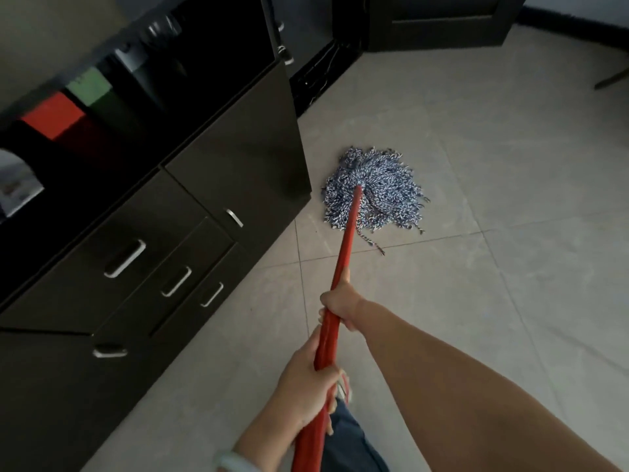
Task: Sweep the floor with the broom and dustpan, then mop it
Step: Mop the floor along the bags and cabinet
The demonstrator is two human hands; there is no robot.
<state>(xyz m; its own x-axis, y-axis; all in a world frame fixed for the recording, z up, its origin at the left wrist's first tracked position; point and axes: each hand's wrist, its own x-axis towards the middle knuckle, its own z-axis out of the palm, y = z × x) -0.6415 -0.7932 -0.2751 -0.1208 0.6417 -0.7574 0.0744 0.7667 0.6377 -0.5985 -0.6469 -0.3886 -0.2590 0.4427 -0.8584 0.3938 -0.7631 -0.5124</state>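
Tiled floor, both hands gripping mop handle

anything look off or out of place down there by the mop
Nothing stands out. The mop head lies spread flat on the tiled floor beside the dark cabinet; both the left hand and right hand grip the red handle. No visible spills or damage.

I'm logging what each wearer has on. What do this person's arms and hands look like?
Both forearms are bare, with no sleeves or gloves in view. The left hand has a pale, smooth bangle bracelet at the wrist. The right hand shows no rings or wristwear.
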